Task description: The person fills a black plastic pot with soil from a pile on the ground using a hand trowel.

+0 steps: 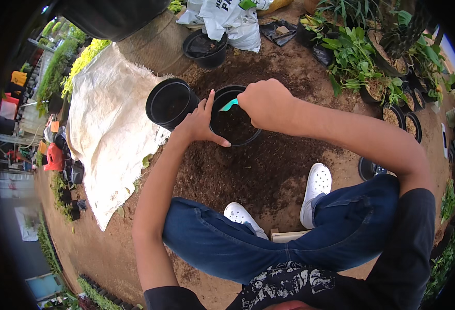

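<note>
A black plastic plant pot (237, 141) with dark soil (233, 124) in it stands on the soil-strewn ground before me. My left hand (198, 123) rests against its left rim, fingers spread and thumb at the near edge. In my right hand (268, 104), closed in a fist over the right rim, is a turquoise hand tool (229, 104); its lower end reaches into the pot, and most of its handle is hidden by the fist. Another black pot (171, 101) stands just left of my left hand, its inside dark.
A pale woven sheet (111, 116) lies to the left. Farther off are a black pot (205, 52) and white sacks (243, 29). Leafy potted plants (351, 58) stand at the upper right. Loose dark soil (250, 170) spreads between the pot and my white clogs (318, 184).
</note>
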Available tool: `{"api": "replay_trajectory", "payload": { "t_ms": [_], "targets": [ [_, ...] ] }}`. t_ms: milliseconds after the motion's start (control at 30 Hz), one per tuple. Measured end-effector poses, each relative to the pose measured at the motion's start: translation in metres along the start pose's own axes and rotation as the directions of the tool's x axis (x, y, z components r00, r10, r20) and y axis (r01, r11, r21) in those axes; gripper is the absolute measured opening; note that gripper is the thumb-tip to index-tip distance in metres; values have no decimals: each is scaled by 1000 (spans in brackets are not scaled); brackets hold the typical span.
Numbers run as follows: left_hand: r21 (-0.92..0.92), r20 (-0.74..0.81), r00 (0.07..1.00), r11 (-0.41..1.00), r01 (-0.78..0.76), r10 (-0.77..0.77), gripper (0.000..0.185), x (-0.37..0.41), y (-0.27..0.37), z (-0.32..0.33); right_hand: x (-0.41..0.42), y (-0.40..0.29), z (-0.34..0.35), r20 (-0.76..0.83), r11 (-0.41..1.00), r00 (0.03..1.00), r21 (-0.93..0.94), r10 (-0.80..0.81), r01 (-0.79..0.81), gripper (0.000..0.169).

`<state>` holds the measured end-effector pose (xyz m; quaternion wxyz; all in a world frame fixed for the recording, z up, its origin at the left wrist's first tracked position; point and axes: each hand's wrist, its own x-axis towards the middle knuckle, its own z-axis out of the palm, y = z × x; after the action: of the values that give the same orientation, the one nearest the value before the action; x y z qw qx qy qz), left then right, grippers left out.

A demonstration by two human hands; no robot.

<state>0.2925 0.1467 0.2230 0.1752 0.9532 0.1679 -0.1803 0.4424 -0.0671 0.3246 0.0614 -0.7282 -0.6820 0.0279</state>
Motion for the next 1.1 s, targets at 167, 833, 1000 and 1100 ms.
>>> {"api": "replay_trajectory", "payload": {
  "t_ms": [167,833,1000,1100],
  "targets": [
    [22,-10,1000,1000,-9,9,176,14,0,6,-5,16,40,87,1000,996,-6,23,-22,14],
    [-11,-2,1000,1000,-26,26,176,12,1,5,-6,20,49,131,984,986,-128,-106,123,13],
    [19,-32,999,1000,-25,25,175,0,0,3,16,8,12,58,976,990,-168,-131,139,5],
    [10,-8,1000,1000,-20,20,174,9,3,4,0,13,44,107,983,989,-141,-101,115,8]
  ]
}}
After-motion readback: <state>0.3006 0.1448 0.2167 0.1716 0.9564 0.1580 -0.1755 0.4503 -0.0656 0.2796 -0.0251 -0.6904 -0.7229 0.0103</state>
